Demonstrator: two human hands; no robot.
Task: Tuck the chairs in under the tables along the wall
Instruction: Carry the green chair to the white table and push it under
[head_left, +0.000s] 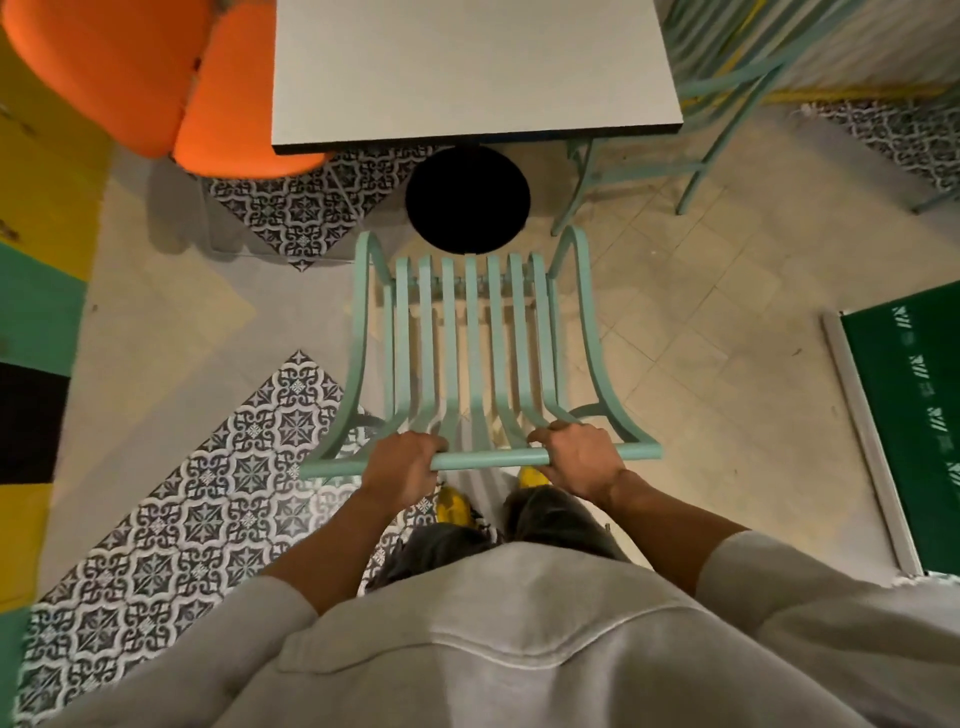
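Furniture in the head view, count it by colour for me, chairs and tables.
White table: 1
Mint green chairs: 2, the held chair and a second chair at upper right
Orange padded seats: 2
Total: 5

Light: warm, dim, from overhead | Shadows: soft stripes on floor (675, 364) just ahead of left hand (402, 462) and right hand (576, 457) | Edges: wide-angle bowing, blurred corners
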